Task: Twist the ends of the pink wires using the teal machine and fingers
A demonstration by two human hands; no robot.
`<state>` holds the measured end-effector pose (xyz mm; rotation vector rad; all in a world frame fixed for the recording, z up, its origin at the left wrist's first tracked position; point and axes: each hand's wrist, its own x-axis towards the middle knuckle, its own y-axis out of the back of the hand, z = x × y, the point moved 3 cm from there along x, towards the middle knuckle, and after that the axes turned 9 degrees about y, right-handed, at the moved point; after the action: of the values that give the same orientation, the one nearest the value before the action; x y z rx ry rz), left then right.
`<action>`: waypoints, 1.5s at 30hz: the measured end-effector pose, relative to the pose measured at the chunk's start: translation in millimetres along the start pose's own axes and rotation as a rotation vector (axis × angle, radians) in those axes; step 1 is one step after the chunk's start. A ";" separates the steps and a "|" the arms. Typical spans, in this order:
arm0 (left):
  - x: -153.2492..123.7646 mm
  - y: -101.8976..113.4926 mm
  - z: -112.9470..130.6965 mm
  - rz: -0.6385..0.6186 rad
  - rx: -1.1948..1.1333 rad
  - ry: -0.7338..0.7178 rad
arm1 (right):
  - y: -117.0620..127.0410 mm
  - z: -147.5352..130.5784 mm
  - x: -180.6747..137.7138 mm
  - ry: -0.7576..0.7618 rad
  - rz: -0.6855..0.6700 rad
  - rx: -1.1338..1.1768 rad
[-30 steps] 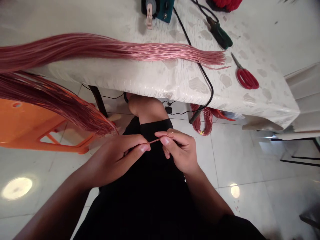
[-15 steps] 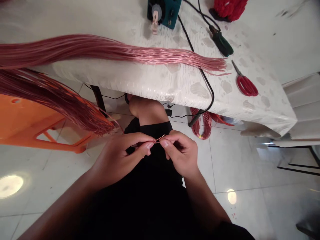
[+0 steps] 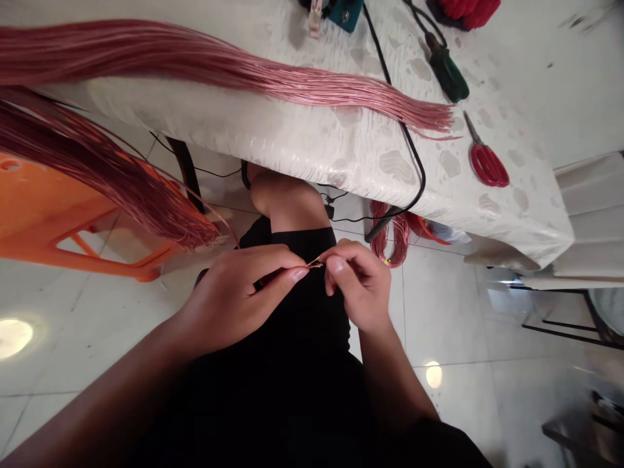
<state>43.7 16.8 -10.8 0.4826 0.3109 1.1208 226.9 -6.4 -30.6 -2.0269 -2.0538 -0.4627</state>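
Over my lap, my left hand and my right hand both pinch the end of one thin pink wire between thumb and forefinger. The fingertips nearly touch, with a short bit of wire showing between them. The wire trails back left towards a hanging bundle of pink wires draped over an orange plastic chair. A second long bundle of pink wires lies along the white table above my hands.
Red-handled scissors, a green-handled tool with a black cable, a teal device and red material lie on the table. A coil of red wire sits on the tiled floor under the table.
My hands have closed together, so less wire shows between the fingertips. The view has shifted down and left a little.
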 end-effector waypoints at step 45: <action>-3.5 6.7 2.2 -0.383 0.026 -0.078 | -6.3 -20.7 13.6 0.008 -0.639 -0.041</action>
<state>38.1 15.5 -5.4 0.4649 0.3333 0.7246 219.0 -1.5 -6.8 -1.3349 -2.6790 -0.6131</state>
